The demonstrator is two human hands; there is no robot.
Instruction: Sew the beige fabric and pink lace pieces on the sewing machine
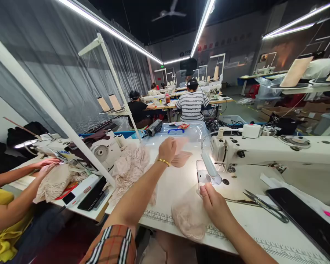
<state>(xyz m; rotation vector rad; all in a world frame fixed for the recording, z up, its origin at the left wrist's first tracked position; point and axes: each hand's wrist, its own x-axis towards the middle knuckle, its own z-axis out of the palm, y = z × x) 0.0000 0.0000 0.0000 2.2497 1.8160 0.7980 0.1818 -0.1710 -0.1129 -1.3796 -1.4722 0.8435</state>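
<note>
My left hand, with a gold bracelet at the wrist, is closed over the far side of the table on thin pale pink fabric pieces. They fan out to the right of my fingers. My right hand is pinched just in front of the sewing machine's needle area, at the edge of a gathered beige fabric piece. That piece hangs over the table's front edge. A small lamp lights the spot. The needle itself is too small to make out.
A heap of beige ruffled fabric lies left of my forearm. Scissors and a black phone rest at the right. A co-worker's hands handle beige fabric at the left machine. A clear plastic lid lies behind.
</note>
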